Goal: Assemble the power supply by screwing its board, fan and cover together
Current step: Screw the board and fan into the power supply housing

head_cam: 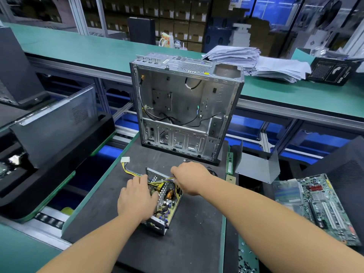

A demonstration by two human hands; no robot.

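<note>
Metal power supply (pixel 163 201) sits open at six o'clock on the bench (pixel 189 243), board exposed. Left hand (pixel 136 198) lies flat, steadying it; right hand (pixel 189 177) pinches the wires (pixel 128 170). Stiff shell, fragile board: hold the edges.

so the power supply (pixel 164 201) is sitting open on the dark mat (pixel 189 239), no cover on it, turned at a bit of an angle. it's a silver metal case with perforated walls, and the board (pixel 167 203) is inside it: yellowish pcb with a copper coil, some capacitors and other small parts showing. a bundle of yellow, black and purple wires (pixel 129 170) comes out the far end and runs off to the left, ending in a white connector (pixel 125 160) lying on the mat. the near end wall has round cutouts in it, can't tell if a fan's in there
</note>
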